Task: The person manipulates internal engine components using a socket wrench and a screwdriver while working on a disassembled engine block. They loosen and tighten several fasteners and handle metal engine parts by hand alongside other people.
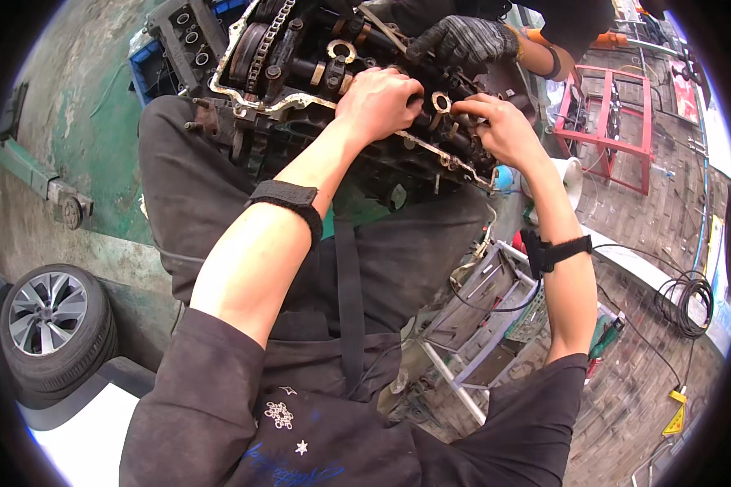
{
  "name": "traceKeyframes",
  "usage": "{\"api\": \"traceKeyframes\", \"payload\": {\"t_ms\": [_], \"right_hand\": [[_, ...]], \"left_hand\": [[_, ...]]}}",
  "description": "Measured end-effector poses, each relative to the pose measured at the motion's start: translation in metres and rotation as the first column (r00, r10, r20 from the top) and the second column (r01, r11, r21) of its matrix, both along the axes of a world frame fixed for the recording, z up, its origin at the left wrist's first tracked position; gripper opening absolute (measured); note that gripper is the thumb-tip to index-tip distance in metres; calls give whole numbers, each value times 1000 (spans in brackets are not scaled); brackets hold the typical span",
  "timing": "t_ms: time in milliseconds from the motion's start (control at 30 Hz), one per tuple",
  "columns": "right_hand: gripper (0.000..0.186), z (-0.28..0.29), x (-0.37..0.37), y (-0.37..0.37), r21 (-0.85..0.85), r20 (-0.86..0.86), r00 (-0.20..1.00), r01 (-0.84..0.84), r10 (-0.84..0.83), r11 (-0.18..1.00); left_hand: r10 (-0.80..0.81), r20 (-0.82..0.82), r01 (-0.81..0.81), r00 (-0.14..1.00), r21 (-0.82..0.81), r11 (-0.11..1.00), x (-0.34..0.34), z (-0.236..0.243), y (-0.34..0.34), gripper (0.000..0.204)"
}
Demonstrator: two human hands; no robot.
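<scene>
An engine [300,122] with its top open lies across the far side of my lap, showing a timing chain [270,40] and dark shafts. My left hand [378,104] reaches over its near edge with the fingers curled down among the parts; what they grip is hidden. To the right, my right hand [502,130] has its fingers bent close together beside a pale ring-shaped part [441,102]; anything between them is too small to make out. Another pale ring [341,52] sits beyond my left hand. A co-worker's grey-gloved hand [467,40] rests over the engine's far side.
A dark engine cover [188,39] leans by a blue crate [144,71] at the far left. A wheel with tyre [53,321] lies lower left. On the right stand a red metal frame [605,122] and a grey cart [471,316]; a black cable coil [686,304] lies on the floor.
</scene>
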State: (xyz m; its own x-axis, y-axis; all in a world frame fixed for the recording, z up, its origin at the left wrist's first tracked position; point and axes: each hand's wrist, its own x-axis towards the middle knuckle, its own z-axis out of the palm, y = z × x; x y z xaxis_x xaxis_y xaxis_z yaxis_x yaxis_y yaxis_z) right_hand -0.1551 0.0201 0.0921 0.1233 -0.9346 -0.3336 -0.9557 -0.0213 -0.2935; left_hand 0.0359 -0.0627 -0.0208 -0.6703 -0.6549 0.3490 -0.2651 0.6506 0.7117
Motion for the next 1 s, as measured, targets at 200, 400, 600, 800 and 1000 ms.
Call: {"api": "traceKeyframes", "payload": {"t_ms": [200,400,600,800,1000], "right_hand": [[41,-8,-9,-7,9,91,995,-45,44,999],[43,7,27,-12,178,-179,971,192,-161,965],[39,-21,18,4,193,28,758,636,-652,747],[31,31,44,-5,-20,-60,876,478,-478,878],[31,30,31,-13,118,-247,882,438,-401,891]], "left_hand": [[0,18,0,1000,-8,1000,-1,4,0,18],[15,47,-15,999,2,1000,2,1,0,18],[0,-2,0,1000,-6,1000,-3,4,1,17],[11,-4,-11,1000,-9,1000,2,1,1,16],[8,-5,-8,1000,-7,1000,-2,3,1,18]]}}
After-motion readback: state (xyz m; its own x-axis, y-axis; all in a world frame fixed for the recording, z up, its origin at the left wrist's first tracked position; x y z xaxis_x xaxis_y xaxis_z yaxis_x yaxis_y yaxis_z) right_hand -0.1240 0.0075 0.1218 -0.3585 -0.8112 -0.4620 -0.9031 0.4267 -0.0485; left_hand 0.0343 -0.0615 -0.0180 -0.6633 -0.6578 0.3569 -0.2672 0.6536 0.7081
